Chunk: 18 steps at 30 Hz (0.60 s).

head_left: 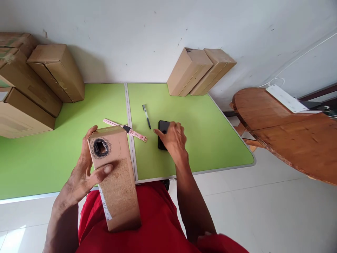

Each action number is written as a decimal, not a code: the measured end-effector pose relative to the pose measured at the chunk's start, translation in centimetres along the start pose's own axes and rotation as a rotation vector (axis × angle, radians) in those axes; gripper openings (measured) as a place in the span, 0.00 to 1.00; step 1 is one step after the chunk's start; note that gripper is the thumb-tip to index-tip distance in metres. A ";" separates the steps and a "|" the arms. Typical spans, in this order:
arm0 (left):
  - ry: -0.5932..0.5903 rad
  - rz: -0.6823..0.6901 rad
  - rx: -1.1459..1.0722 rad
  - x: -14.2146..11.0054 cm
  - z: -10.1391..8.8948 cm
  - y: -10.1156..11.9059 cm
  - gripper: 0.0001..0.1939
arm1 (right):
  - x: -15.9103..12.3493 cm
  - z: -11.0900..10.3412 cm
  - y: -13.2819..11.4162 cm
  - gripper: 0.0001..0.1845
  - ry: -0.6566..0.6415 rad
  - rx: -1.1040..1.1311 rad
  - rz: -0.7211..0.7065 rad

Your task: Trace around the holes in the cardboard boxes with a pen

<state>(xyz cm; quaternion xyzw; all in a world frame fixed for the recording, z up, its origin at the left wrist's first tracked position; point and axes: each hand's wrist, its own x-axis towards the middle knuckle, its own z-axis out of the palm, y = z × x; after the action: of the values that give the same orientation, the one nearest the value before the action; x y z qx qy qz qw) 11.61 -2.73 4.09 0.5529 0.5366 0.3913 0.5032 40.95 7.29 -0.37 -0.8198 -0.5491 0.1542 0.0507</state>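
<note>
My left hand grips a long cardboard box, its thumb across the front face. Near the top of that face is a hole ringed with black scribble. The box is tilted, its lower end close to my red clothing. Over a black smartphone lying on the green table is my right hand, thumb stretched out to the left and fingers bent forward, covering part of the phone. A pen lies left of the phone. Just beyond the box rests a smartwatch with a pink strap.
Two cardboard boxes stand against the wall at the back right. Several more boxes fill the back left. To the right is a wooden table bearing a white power strip. A metal seam crosses the green tabletop.
</note>
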 end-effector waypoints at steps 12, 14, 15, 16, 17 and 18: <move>-0.038 -0.026 0.014 0.3 0.2 0.7 0.66 | 0.6 2.1 4.5 0.26 -0.038 0.522 0.194; -0.033 -0.023 0.019 0.2 0.1 0.5 0.67 | 1.0 2.3 5.0 0.16 -0.077 0.721 0.171; -0.032 -0.025 0.021 0.2 0.1 0.4 0.67 | 0.9 2.5 5.1 0.14 -0.104 0.832 0.165; -0.032 -0.029 0.020 0.3 0.1 0.3 0.67 | 0.7 2.6 5.2 0.13 -0.137 0.947 0.160; -0.035 -0.033 0.017 0.3 0.2 0.3 0.68 | 0.3 2.7 5.3 0.13 -0.173 1.062 0.154; -0.037 -0.035 0.013 0.4 0.2 0.3 0.68 | -0.3 2.7 5.2 0.14 -0.208 1.168 0.145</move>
<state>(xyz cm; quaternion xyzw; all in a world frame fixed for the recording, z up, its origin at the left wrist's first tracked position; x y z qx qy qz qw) 11.89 -2.36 4.26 0.5539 0.5395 0.3685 0.5161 44.64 4.74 -4.17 -0.6722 -0.3184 0.5131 0.4283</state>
